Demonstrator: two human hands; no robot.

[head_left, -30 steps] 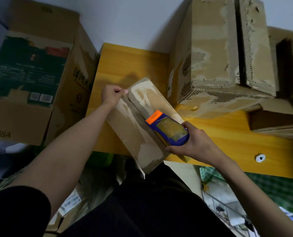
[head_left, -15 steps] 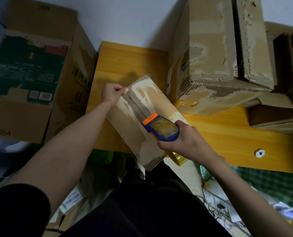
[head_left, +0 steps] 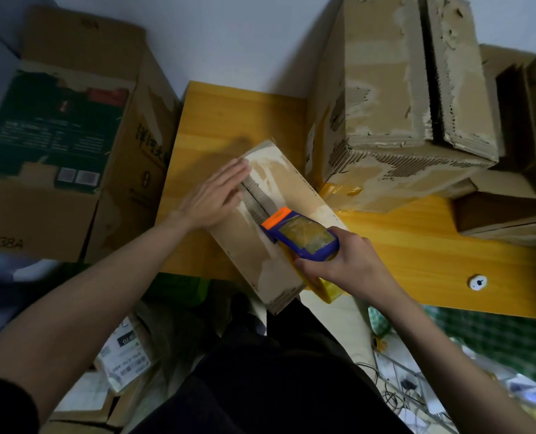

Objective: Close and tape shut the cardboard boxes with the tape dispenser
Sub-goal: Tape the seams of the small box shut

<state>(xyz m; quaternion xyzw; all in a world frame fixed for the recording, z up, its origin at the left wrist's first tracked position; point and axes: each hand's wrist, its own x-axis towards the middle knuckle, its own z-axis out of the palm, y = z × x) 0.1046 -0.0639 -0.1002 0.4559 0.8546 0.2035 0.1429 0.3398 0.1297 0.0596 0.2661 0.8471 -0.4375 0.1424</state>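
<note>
A small worn cardboard box (head_left: 287, 186) lies diagonally on the yellow wooden table (head_left: 417, 245), its near end hanging over the table's front edge. Its two top flaps are folded down with a narrow seam between them. My left hand (head_left: 212, 198) lies flat with straight fingers on the left flap, near the box's far end. My right hand (head_left: 345, 261) grips a blue tape dispenser (head_left: 301, 236) with an orange front lip and a yellowish tape roll. The dispenser rests on the seam at the box's near half.
A big torn cardboard box (head_left: 395, 98) stands at the back right of the table, with more boxes (head_left: 510, 211) beside it. A large printed carton (head_left: 63, 133) sits left of the table. Papers and wires clutter the floor below.
My left hand let go of the flap's far corner and now lies flat on the left flap. The dispenser has shifted slightly along the seam.
</note>
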